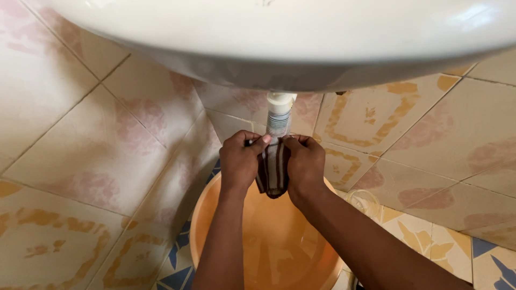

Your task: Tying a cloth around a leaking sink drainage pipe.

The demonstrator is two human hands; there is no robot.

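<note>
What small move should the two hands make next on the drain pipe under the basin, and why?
Probably tighten the striped cloth further around the drain pipe. Both the left hand and right hand pinch it there, its lower end hangs loose, and the orange basin waits below the white sink.

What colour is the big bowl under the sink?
The bowl is orange, seen best in the head view.

Striped brown-and-cream cloth (273, 172) wrapped round white ribbed drain pipe (279, 119), hanging vertical under sink; cloth's lower end dangles free above orange basin (215, 212).
</note>
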